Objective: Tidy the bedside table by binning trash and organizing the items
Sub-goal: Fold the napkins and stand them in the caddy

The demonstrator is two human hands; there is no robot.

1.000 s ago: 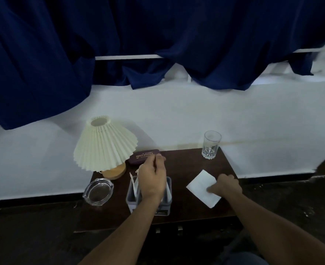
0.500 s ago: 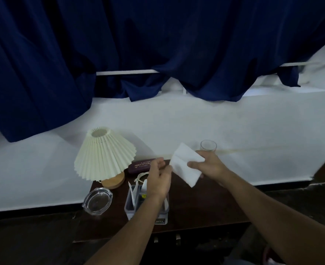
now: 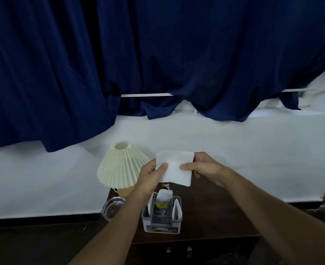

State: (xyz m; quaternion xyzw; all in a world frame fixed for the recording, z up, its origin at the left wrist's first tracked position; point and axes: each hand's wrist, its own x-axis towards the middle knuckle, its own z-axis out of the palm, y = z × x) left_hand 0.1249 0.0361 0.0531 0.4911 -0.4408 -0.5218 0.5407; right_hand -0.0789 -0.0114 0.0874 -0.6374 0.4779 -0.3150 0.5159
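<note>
Tissue [image 3: 175, 167], white and square, is held in the air above the tabletop [image 3: 205, 209], in front of the white wall [image 3: 263, 150]. It is taken at both side edges: left hand [image 3: 148, 178] with thumb laid across the front of the left edge, right hand [image 3: 205, 169] with thumb on the right edge. Each grip is clamped on the tissue, fingers curled behind it.

Below it, a grey caddy [image 3: 161, 217] stands on the tabletop near the front edge. A tea bag [image 3: 164, 195] and white sachets [image 3: 177, 209] are stood upright in its compartments.

Lamp [image 3: 121, 165], cream and pleated, is set at the back left on a wooden base. Glass ashtray [image 3: 113, 207] is seen at the left edge, just in front of the lamp. A glass [image 3: 220, 159] is mostly hidden behind the right hand. Blue curtain [image 3: 158, 54] is hung above the wall.
</note>
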